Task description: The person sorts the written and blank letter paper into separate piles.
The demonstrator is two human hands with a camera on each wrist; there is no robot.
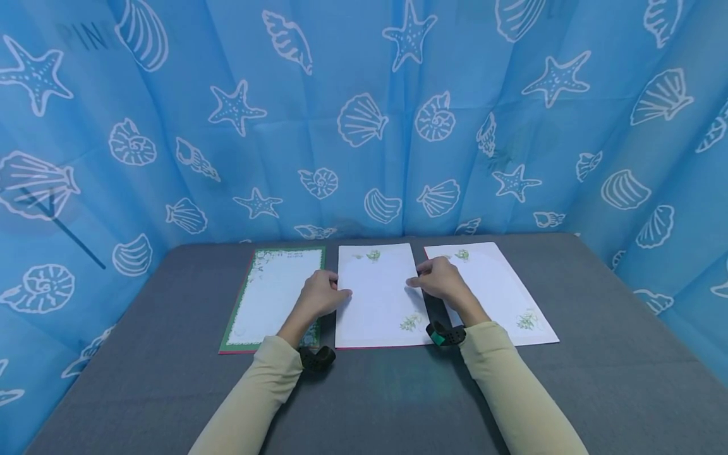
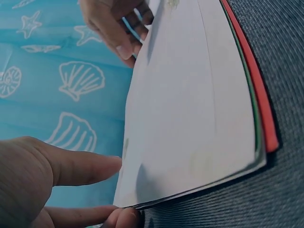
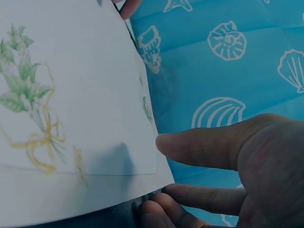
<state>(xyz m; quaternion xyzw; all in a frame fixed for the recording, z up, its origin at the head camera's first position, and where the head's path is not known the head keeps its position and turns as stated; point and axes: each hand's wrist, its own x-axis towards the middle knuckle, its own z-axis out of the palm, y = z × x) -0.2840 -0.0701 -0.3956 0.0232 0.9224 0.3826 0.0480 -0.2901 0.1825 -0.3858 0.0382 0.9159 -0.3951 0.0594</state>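
Observation:
A stack of sheets [image 1: 378, 297] lies in the middle of the table, topped by a white sheet with green leaf prints. Red and green layers show along its edge in the left wrist view. My left hand [image 1: 321, 294] is at the stack's left edge, its thumb [image 2: 95, 167] extended over the paper and casting a shadow. Bent fingers [image 2: 127, 217] touch the edge below. At the right edge, my right hand [image 1: 443, 281] mirrors this, with the thumb [image 3: 190, 146] above the sheet and fingertips [image 3: 159, 216] low against the side.
Left of the middle stack lies a green-bordered sheet [image 1: 279, 291] with red beneath it. A white leaf-printed sheet [image 1: 500, 291] lies to the right, partly behind my right hand. The grey tabletop [image 1: 387, 404] meets a blue shell-patterned curtain [image 1: 318, 126] at the back. Dark bands circle both wrists.

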